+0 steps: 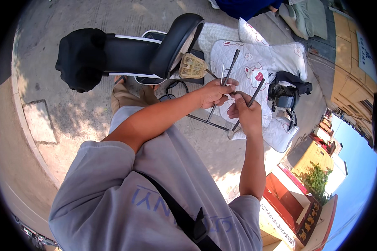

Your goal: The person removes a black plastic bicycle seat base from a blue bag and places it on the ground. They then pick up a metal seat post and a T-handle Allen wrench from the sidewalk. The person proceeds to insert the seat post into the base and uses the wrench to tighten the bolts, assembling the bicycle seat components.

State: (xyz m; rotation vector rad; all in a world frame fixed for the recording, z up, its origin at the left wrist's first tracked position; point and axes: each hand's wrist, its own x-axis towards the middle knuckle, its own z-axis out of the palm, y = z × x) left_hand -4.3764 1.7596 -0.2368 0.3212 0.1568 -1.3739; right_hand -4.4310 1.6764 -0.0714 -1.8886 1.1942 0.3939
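A dark frame of thin metal tubes (208,121) rises in front of me, its bars running between and past my hands. My left hand (217,93) is closed, with its fingers bent around one of the long bars. Beside that hand a thin, pale rod (223,70) sticks up; whether the fingers grip it too I cannot tell. My right hand (246,111) is closed on the frame near the other long bar, close to my left fingertips. A beige plastic piece (192,67) with molded recesses sits just beyond my left hand, at the end of a black padded seat (176,46).
The seat belongs to a scooter (127,54) with a black cover (81,58) at its far left end. White quilted fabric with a bear print (234,58) lies behind the frame, with a black helmet (285,96) on it. A person in blue (243,6) is at the top.
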